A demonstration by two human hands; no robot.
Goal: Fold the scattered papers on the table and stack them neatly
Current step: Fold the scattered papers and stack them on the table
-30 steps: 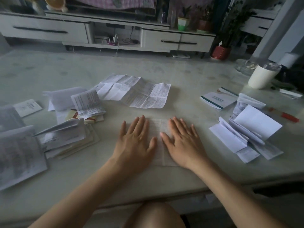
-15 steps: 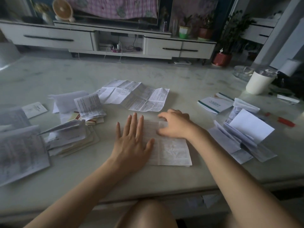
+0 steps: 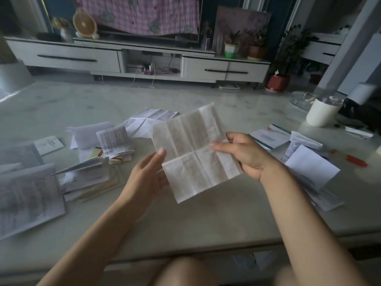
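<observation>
Head view shows a creased sheet [image 3: 193,153] held aslant, up off the table [image 3: 206,221], at the centre of the frame. Left hand [image 3: 149,175] grips the sheet's left edge, thumb on the front and fingers behind the paper. Right hand [image 3: 246,156] pinches the right edge near the middle crease, thumb in front, curled fingers behind. Fold lines cross the sheet both ways, and its print is too faint to read. At the left of the frame a loose pile of papers [image 3: 88,174] lies on the table, with larger printed sheets [image 3: 26,199] at the far left edge. An opened leaflet [image 3: 144,122] lies flat behind the held sheet, partly hidden by it. At the right lies another heap of folded papers [image 3: 311,172], a booklet [image 3: 270,137] just above it, a white cup [image 3: 321,113] in the upper right, and a red pen [image 3: 356,161] near the right edge.
</observation>
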